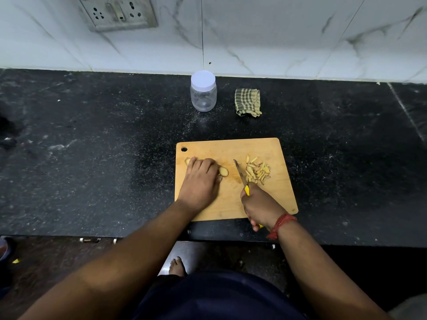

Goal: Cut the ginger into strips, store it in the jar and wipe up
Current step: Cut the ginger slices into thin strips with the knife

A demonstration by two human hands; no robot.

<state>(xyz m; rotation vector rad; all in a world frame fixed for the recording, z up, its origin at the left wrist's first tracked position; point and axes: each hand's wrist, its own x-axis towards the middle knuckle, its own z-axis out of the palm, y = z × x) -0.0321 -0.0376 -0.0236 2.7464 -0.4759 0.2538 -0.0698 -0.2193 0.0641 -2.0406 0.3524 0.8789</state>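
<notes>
A wooden cutting board [272, 202] lies on the black counter. My left hand [199, 181] presses flat on the uncut ginger [223, 171] at the board's left side; most of the root is hidden under the fingers. My right hand [260, 205] grips a yellow-handled knife [240, 173], its blade tip resting on the board between the root and a pile of ginger strips [257, 170]. A clear plastic jar [203, 91] with its white lid on stands behind the board. A folded green checked cloth [248, 102] lies to the jar's right.
The black stone counter [92, 146] stretches to both sides, with a marble-tiled wall [277, 35] and a socket plate [117, 12] behind. My bare foot [177, 266] shows on the floor below the counter edge.
</notes>
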